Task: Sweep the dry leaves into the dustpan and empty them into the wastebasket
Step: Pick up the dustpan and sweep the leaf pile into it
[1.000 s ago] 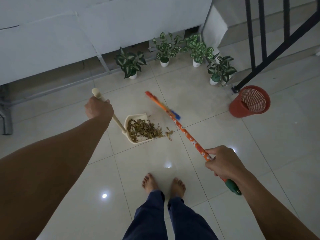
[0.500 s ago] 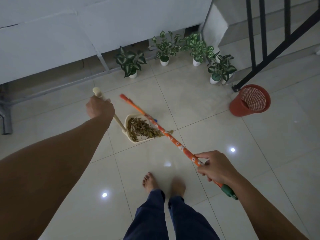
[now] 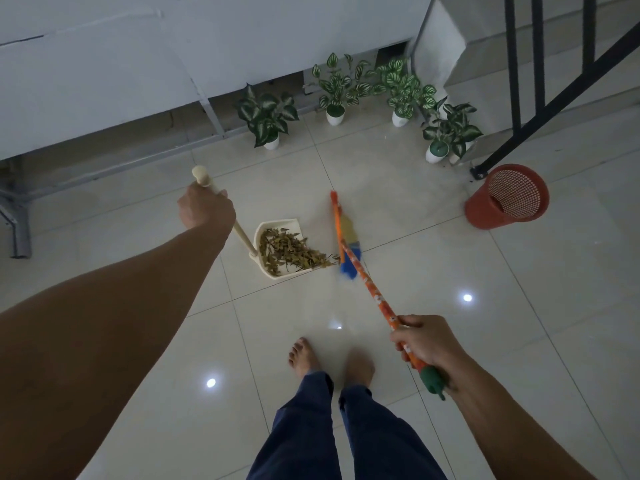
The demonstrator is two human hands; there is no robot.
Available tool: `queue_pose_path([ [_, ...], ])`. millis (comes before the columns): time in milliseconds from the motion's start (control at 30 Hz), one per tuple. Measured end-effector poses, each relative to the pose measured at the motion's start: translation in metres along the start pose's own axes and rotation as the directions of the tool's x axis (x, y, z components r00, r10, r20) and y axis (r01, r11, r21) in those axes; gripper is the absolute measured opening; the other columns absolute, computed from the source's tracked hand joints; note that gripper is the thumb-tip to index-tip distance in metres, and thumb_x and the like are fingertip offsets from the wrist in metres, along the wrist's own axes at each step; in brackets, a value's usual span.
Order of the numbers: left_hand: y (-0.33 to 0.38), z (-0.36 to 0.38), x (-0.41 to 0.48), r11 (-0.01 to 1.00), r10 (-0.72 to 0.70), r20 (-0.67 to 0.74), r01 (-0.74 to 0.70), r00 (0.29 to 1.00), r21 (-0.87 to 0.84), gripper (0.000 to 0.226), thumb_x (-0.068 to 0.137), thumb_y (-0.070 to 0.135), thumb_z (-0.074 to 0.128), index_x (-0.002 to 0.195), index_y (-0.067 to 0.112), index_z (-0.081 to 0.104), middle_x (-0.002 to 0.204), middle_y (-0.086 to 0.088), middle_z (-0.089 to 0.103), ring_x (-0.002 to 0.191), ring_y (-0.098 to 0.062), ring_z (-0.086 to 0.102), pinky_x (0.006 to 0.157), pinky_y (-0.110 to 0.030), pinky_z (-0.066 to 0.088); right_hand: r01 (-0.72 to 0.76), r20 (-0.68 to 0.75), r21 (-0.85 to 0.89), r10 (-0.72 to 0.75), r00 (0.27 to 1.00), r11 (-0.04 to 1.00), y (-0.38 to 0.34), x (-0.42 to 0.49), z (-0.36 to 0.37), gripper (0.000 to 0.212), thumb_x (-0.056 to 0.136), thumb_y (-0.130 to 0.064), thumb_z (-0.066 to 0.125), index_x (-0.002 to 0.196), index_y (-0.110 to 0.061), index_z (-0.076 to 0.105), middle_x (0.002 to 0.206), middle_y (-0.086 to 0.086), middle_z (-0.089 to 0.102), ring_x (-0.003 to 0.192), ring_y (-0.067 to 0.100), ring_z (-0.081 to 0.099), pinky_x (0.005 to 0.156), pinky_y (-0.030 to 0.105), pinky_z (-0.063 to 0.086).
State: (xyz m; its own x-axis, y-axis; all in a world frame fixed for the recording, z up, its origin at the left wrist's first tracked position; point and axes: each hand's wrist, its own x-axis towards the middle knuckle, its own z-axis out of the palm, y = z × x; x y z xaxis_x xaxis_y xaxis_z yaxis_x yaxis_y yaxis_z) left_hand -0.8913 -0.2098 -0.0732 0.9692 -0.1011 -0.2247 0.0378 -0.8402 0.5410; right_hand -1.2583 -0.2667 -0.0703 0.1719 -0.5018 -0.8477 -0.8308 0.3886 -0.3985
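Gripping the dustpan (image 3: 277, 225) handle (image 3: 239, 230) in the left hand (image 3: 206, 211) and the broom (image 3: 349, 261) in the right hand (image 3: 426, 341), with most dry leaves (image 3: 287, 251) heaped in the dustpan, a few at its lip, and yet to empty into the wastebasket (image 3: 485, 213), well right of the dustpan.

The broom (image 3: 373, 289) has swung right, off the dustpan (image 3: 280, 224).

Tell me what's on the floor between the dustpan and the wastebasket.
The head view shows only the broom, its bristles beside the dustpan mouth; from there to the wastebasket the floor is bare tile.
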Motion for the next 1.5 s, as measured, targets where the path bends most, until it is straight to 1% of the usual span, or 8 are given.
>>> queue_pose_path([
  [133,-0.002,-0.002,-0.002,1.000,-0.007,0.006,0.007,1.000,0.012,0.032,0.092,0.025,0.065,0.119,0.008,0.062,0.112,-0.011,0.067,0.100,-0.028,0.065,0.080,-0.035,0.053,0.148,0.053,-0.108,-0.143,0.988,0.983,-0.010,-0.002,0.022,0.039,0.077,-0.012,0.071,0.116,-0.019,0.073,0.070,-0.002,0.069,0.061,0.016,0.061,0.064,0.035,0.056],
  [267,-0.004,-0.003,-0.004,1.000,-0.002,0.007,0.002,1.000,0.016,0.033,0.092,0.025,0.065,0.119,0.007,0.062,0.112,-0.012,0.067,0.101,-0.029,0.065,0.078,-0.035,0.050,0.220,0.099,-0.144,-0.207,0.973,0.965,-0.015,-0.016,0.015,0.051,0.078,-0.007,0.068,0.127,-0.020,0.066,0.061,0.003,0.071,0.046,0.015,0.060,0.048,0.023,0.051],
  [500,-0.008,-0.008,-0.003,1.000,0.005,0.018,-0.005,1.000,0.004,0.033,0.091,0.025,0.066,0.118,0.008,0.062,0.112,-0.012,0.067,0.100,-0.030,0.065,0.086,-0.042,0.056,0.259,0.000,-0.253,-0.268,0.964,0.932,-0.012,-0.030,-0.008,0.055,0.079,-0.008,0.066,0.132,-0.023,0.063,0.059,0.000,0.069,0.042,0.013,0.061,0.046,0.021,0.050],
  [600,-0.010,-0.009,-0.005,1.000,0.015,0.022,-0.015,1.000,0.003,0.032,0.092,0.025,0.065,0.118,0.007,0.062,0.111,-0.012,0.067,0.100,-0.029,0.064,0.081,-0.036,0.053,0.229,-0.032,-0.314,-0.252,0.967,0.921,-0.016,-0.027,0.001,0.051,0.080,-0.009,0.065,0.131,-0.018,0.063,0.064,-0.003,0.068,0.042,0.011,0.061,0.046,0.021,0.050],
  [800,-0.011,-0.010,-0.007,1.000,0.013,0.021,-0.013,1.000,0.003,0.033,0.093,0.025,0.064,0.120,0.007,0.061,0.112,-0.012,0.066,0.100,-0.027,0.064,0.076,-0.032,0.047,0.156,0.067,-0.175,-0.146,0.987,0.972,-0.024,-0.007,0.031,0.042,0.079,-0.006,0.068,0.120,-0.012,0.069,0.075,0.014,0.074,0.053,0.019,0.064,0.061,0.038,0.062],
  [1000,-0.013,-0.012,-0.005,1.000,0.004,0.017,-0.004,1.000,0.016,0.034,0.092,0.025,0.065,0.121,0.007,0.061,0.114,-0.012,0.066,0.103,-0.029,0.063,0.077,-0.032,0.045,0.250,0.115,-0.225,-0.230,0.966,0.942,-0.011,-0.017,0.018,0.055,0.079,-0.007,0.067,0.132,-0.020,0.063,0.067,0.004,0.072,0.043,0.013,0.060,0.048,0.024,0.053],
  [1267,-0.013,-0.012,-0.008,1.000,0.005,0.011,-0.005,1.000,0.007,0.031,0.093,0.022,0.064,0.120,0.007,0.061,0.114,-0.013,0.066,0.103,-0.030,0.062,0.075,-0.031,0.043,0.188,-0.042,-0.246,-0.204,0.978,0.951,0.006,-0.030,-0.003,0.048,0.081,-0.007,0.065,0.127,-0.017,0.066,0.056,-0.001,0.067,0.039,0.011,0.060,0.044,0.020,0.048],
  [1500,-0.008,-0.007,-0.010,1.000,0.011,0.007,-0.011,1.000,0.020,0.031,0.093,0.024,0.064,0.119,0.008,0.061,0.112,-0.012,0.066,0.101,-0.028,0.063,0.076,-0.032,0.046,0.075,0.060,-0.001,-0.075,0.995,0.997,-0.002,-0.011,0.021,0.036,0.077,0.001,0.064,0.108,-0.013,0.075,0.055,0.004,0.066,0.048,0.016,0.057,0.049,0.027,0.051],
])
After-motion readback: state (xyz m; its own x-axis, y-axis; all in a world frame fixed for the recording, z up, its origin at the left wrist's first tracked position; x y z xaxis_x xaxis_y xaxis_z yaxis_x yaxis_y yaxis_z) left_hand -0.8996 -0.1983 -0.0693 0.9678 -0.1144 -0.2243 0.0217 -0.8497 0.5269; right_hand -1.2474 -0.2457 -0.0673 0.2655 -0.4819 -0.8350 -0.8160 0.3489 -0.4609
